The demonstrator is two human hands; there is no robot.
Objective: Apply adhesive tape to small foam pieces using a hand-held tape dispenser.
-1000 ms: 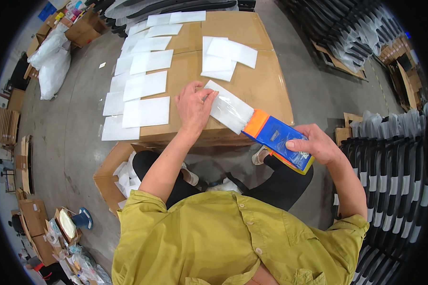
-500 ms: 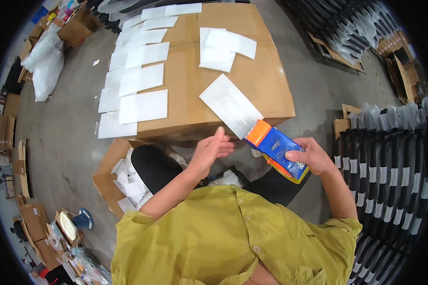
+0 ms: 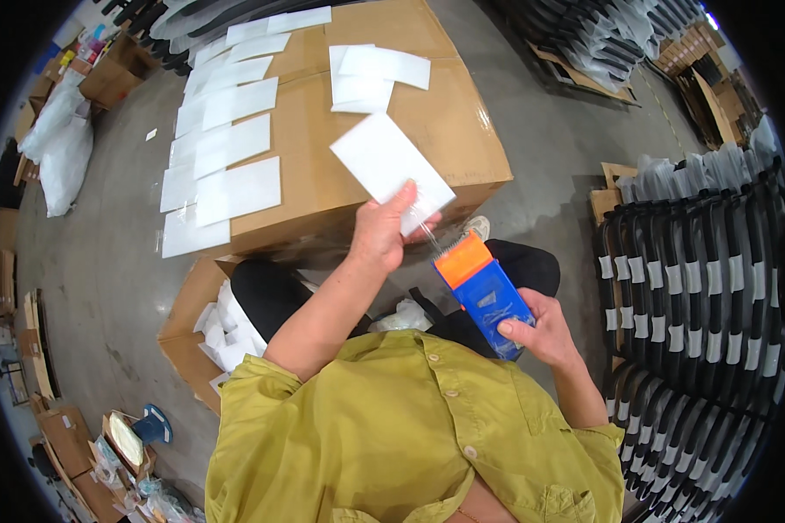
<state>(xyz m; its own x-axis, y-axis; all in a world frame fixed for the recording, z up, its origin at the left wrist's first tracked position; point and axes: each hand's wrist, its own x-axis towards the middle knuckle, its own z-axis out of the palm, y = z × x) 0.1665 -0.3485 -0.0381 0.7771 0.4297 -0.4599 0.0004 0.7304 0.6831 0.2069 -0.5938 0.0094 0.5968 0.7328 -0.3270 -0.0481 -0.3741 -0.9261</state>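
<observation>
My left hand (image 3: 379,231) pinches the near corner of a white foam sheet (image 3: 385,159), thumb on top and fingers underneath. The sheet lies aslant over the front edge of a large cardboard box (image 3: 305,144). In my right hand (image 3: 541,329) is a blue tape dispenser (image 3: 490,301) with an orange front, held by its body. Between the dispenser's toothed edge and the sheet stretches a short strip of clear tape (image 3: 431,239).
Overlapping white foam sheets (image 3: 240,189) run down the box's left side, and a few more (image 3: 364,91) lie farther back. An open carton (image 3: 181,336) of white pieces stands by my left leg. Stacked black frames (image 3: 689,288) with white wraps rise at the right.
My left hand has closed on the foam sheet's near edge. The dispenser has drawn back toward me, off the sheet, and tape now shows between them. The view has shifted slightly.
</observation>
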